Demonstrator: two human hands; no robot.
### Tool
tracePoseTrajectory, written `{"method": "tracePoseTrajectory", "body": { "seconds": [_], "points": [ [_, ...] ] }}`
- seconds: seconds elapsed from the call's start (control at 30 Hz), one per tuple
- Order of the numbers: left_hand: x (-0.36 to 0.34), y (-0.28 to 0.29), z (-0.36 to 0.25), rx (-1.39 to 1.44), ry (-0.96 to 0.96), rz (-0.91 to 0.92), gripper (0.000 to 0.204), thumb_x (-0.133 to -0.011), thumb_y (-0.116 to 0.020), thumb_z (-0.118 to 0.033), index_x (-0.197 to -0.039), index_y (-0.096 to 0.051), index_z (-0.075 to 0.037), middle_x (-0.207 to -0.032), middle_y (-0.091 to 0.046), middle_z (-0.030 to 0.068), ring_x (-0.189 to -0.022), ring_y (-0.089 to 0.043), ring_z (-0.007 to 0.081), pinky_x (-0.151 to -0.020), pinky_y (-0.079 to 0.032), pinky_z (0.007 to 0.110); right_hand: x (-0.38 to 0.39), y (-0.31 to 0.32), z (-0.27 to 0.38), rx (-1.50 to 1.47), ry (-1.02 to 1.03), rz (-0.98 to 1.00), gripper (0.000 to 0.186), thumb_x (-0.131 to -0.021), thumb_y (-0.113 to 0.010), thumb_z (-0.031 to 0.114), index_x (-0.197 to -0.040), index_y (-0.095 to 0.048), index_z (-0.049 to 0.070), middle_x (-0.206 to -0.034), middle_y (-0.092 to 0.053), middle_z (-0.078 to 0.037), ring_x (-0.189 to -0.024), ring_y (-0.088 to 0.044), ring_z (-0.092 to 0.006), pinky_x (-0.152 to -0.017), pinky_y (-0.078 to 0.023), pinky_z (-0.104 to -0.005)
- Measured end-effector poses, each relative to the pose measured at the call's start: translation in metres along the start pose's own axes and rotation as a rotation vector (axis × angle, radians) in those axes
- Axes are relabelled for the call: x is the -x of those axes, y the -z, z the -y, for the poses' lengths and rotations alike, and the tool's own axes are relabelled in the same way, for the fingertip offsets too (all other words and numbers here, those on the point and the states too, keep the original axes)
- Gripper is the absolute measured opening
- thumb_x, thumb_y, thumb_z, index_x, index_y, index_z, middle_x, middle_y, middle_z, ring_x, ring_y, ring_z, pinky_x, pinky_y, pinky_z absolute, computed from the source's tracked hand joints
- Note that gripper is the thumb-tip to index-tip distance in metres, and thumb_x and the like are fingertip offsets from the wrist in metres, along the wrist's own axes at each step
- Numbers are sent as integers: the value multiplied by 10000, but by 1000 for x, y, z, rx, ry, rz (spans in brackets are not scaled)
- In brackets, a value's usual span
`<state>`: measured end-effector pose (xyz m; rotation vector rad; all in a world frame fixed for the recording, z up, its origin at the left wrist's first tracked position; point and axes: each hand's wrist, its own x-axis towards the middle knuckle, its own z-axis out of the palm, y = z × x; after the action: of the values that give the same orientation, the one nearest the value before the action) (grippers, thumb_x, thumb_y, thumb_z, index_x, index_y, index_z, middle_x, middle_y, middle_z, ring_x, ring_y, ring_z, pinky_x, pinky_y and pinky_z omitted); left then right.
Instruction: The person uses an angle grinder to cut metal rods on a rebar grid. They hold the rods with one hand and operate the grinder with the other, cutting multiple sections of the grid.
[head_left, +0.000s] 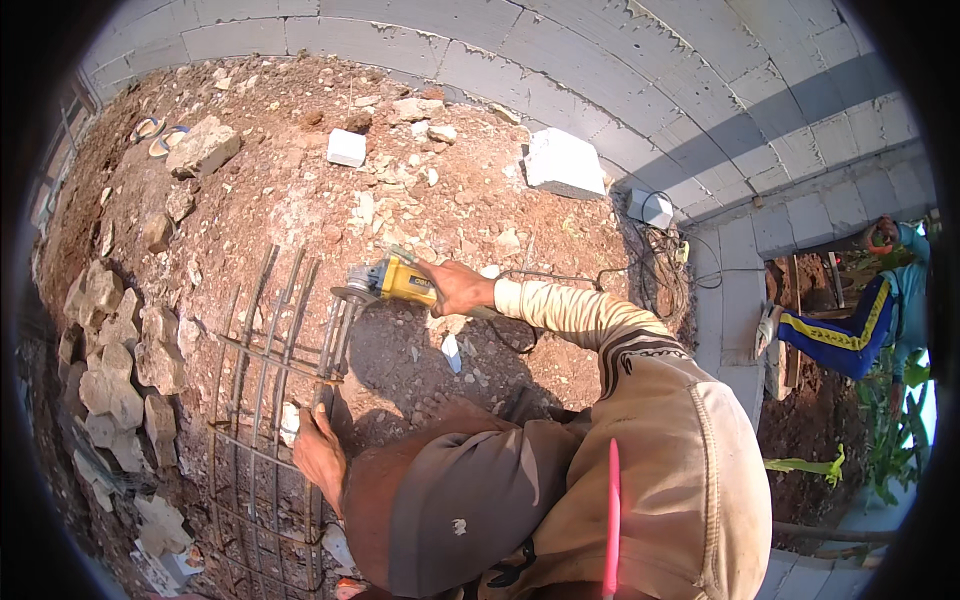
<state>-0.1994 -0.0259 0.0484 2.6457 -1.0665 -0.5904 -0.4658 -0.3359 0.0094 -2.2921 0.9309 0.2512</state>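
Note:
My right hand is closed around the body of a yellow angle grinder. The grinder's disc is at the upper end of a steel bar in a rebar cage; whether it touches is hard to tell. The cage, long rods tied with cross pieces, lies on the ground in front of me. Lower down, my left hand grips the cage's near-side bar beside my bent knee, with some fingers hidden. A dark cable trails rightward from behind the grinder.
Stacked rough stones lie left of the cage. Pale blocks and rubble stand before a grey block wall. Coiled cable lies by the wall's corner. Sandals are far left. Another person is at the right, beyond a low wall.

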Motion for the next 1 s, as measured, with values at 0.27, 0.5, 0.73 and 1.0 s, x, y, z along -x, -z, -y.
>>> {"method": "tracePoseTrajectory", "body": {
  "seconds": [0.27,0.5,0.73,1.0],
  "points": [
    [3,3,6,3,-60,-93,419,-1103,-527,-409,-1204,-676,-31,-827,-705,280,-795,-678,494,-708,-503,553,17,1,8,3,-41,29,946,-723,-820,233,-1525,-367,16,-1061,-698,-302,-1045,-685,-475,-931,-548,-540],
    [1,9,9,55,-77,-76,387,-1091,-543,-417,-1060,-635,-42,-740,-674,239,-723,-663,470,-651,-485,539,7,-5,16,-73,-24,-1,890,-725,-842,261,-1475,-421,32,-1106,-701,-306,-1032,-683,-513,-952,-540,-549],
    [5,5,7,120,-93,-105,367,-1071,-582,-409,-1057,-645,-48,-711,-678,214,-694,-671,442,-623,-492,523,6,-8,5,-23,32,-81,940,-705,-849,294,-1505,-420,53,-1113,-715,-294,-1039,-694,-493,-942,-548,-535],
    [5,3,10,111,-99,-118,357,-1069,-581,-417,-1092,-668,-71,-665,-664,207,-646,-675,425,-587,-495,514,4,-7,5,-32,26,-72,897,-725,-799,232,-1517,-413,62,-1165,-713,-284,-1099,-687,-497,-992,-552,-516]
  ]
}}
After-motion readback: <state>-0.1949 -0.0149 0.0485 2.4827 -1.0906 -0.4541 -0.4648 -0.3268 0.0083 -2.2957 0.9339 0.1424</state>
